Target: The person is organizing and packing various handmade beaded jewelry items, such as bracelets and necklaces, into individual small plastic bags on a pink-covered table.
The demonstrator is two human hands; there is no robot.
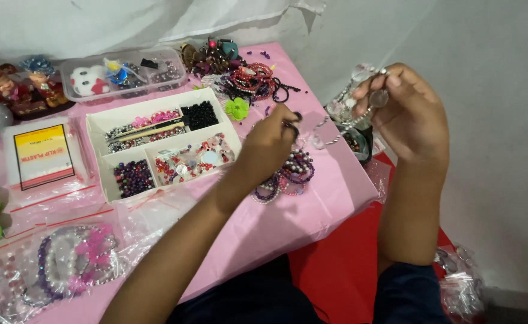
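Your left hand [270, 144] hovers over the pink table [312, 210], fingers pinched together on something small and dark at the tips; what it is cannot be told. Just below it lies a pile of purple and pink bracelets [288, 177]. Your right hand [411, 117] is raised off the table's edge, fingers clamped on a clear beaded strand [351, 105] that hangs down between the two hands. Left of your left hand sits a white tray [162, 147] with compartments of black, purple, pink and mixed beads. Behind it stands a clear box [123, 75], with more dark bracelets [252, 81] heaped at the table's far corner. Bagged bracelets [72, 261] lie near your left forearm.
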